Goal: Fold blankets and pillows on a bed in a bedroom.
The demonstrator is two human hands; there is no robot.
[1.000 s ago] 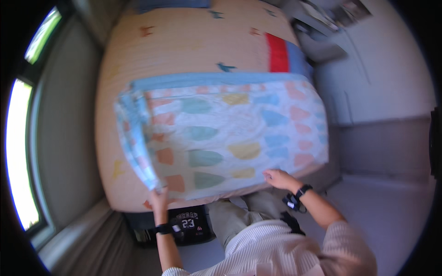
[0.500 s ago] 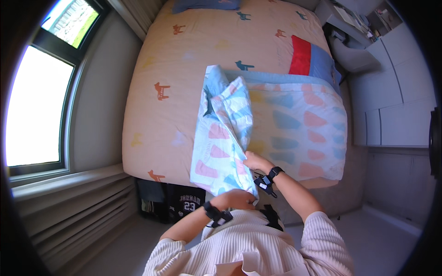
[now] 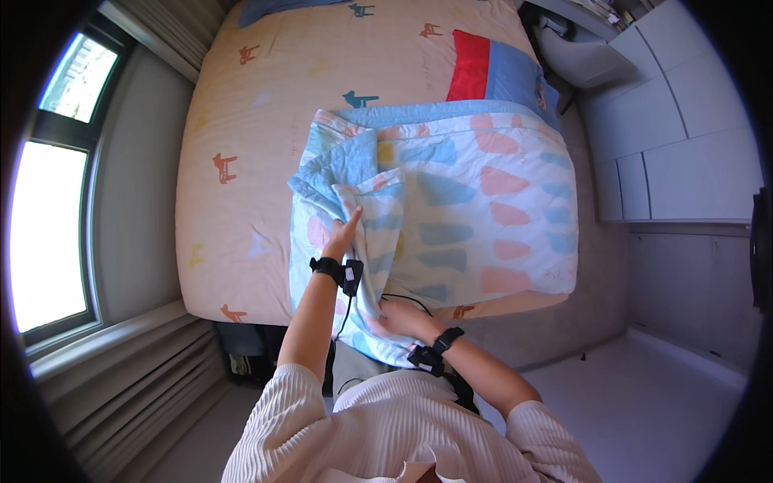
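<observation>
A light quilt (image 3: 503, 229) with pink, blue and yellow shapes lies on the bed. Its left part is folded over in loose layers, where a pale blue underside (image 3: 350, 161) shows. My left hand (image 3: 344, 234) rests on the bunched layers, fingers stretched out and thumb apart. Closer to my body, my right hand (image 3: 396, 317) is closed on the quilt near its front edge. Some of its fingers are hidden by cloth. From there a strip of quilt hangs over the bed's front edge toward my waist.
The bed wears a peach sheet (image 3: 233, 113) with animal prints. A red and blue pillow (image 3: 507, 74) lies beyond the quilt. A chair (image 3: 581, 58) and white cabinets (image 3: 676, 121) stand right, a window (image 3: 52, 241) left. Dark wrist straps (image 3: 448, 340) carry small boxes and a cable.
My left hand has gone from near my waist forward onto the quilt. My right hand has come back toward the front edge. The left layers now lie folded differently, and the view has shifted.
</observation>
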